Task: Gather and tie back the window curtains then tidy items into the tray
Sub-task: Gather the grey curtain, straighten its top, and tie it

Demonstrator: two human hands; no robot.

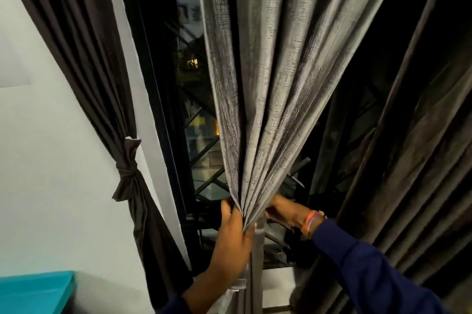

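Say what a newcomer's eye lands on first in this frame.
The grey curtain at centre, its folds fanning down to a pinch where the left hand and right hand bunch it together. At left, a dark brown curtain hangs against the white wall, already knotted with a tieback. Between them the window shows night outside.

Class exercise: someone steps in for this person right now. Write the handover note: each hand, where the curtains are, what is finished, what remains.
Left hand: grips the grey curtain where its folds are bunched.
Right hand: holds the same bunch from the other side.
Done: the left dark curtain is tied back with a knotted band against the wall.
Left: tie the grey curtain, then the right dark curtain, which hangs loose. The tray is not in view; tidying not started as far as can be seen.
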